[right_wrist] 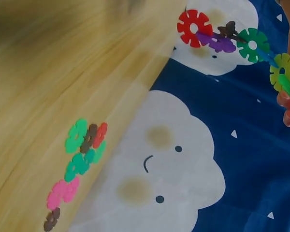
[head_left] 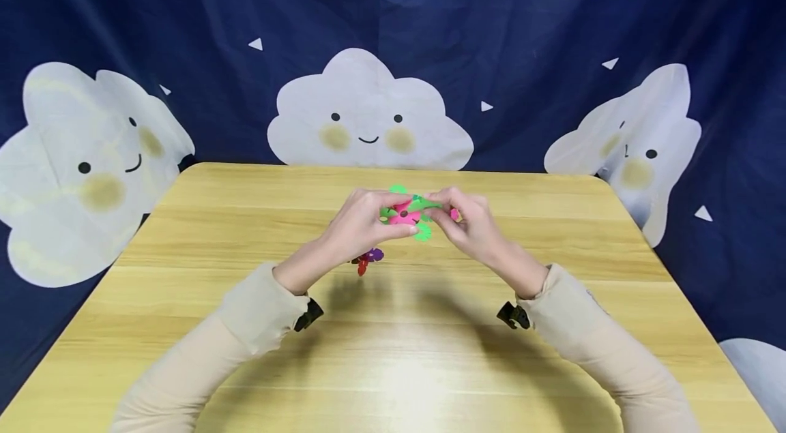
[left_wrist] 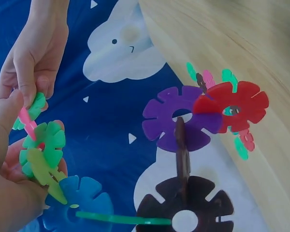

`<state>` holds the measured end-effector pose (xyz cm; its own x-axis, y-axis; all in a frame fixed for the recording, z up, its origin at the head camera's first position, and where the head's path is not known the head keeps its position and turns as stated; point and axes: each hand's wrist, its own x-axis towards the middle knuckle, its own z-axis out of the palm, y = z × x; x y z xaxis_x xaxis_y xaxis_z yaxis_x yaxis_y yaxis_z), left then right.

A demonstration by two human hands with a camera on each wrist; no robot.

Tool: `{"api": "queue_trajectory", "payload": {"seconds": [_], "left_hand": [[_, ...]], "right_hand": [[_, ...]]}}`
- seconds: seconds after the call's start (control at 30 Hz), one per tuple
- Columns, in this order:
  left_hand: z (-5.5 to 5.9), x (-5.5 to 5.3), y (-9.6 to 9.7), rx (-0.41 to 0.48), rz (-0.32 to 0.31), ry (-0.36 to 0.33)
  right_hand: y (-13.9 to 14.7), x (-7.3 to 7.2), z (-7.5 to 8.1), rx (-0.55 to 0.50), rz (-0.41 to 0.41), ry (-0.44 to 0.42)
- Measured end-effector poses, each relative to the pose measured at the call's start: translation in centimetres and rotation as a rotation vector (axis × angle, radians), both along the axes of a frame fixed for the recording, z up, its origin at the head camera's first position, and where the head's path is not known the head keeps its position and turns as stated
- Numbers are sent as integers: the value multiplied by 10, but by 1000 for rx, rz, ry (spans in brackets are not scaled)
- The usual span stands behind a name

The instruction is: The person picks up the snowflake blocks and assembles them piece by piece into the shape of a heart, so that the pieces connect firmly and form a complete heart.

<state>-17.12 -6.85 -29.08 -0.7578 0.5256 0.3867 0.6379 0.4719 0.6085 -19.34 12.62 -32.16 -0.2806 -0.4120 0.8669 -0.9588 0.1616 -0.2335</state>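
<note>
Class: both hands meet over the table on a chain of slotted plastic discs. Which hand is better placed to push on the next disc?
Probably the right hand: it pinches one green disc at the chain's end, while the left hand grips the chain itself.

Bright, even light falls from above onto the desk (head_left: 245, 228), leaving a pale glare patch on its near middle, between the sleeves, and soft shadows just under both forearms. The head view bows at its edges. In the right wrist view, the desk's top corner is blurred.
</note>
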Motion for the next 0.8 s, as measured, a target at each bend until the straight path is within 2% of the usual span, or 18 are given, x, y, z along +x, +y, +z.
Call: {"api": "queue_trajectory", "payload": {"seconds": [0.23, 0.4, 0.53, 0.67, 0.8], "left_hand": [[-5, -4, -2, -50, -13, -98], [-7, -9, -3, -39, -11, -127], [-6, -10, -4, -19, 12, -166], [-5, -11, -5, -6, 27, -213], [-4, -13, -6, 14, 29, -293]], "right_hand": [[3, 3, -5, 79, -15, -46], [6, 3, -2, 137, -53, -75], [11, 2, 1, 164, -45, -173], [10, 4, 5, 133, -42, -265], [8, 5, 8, 95, -59, -325]]}}
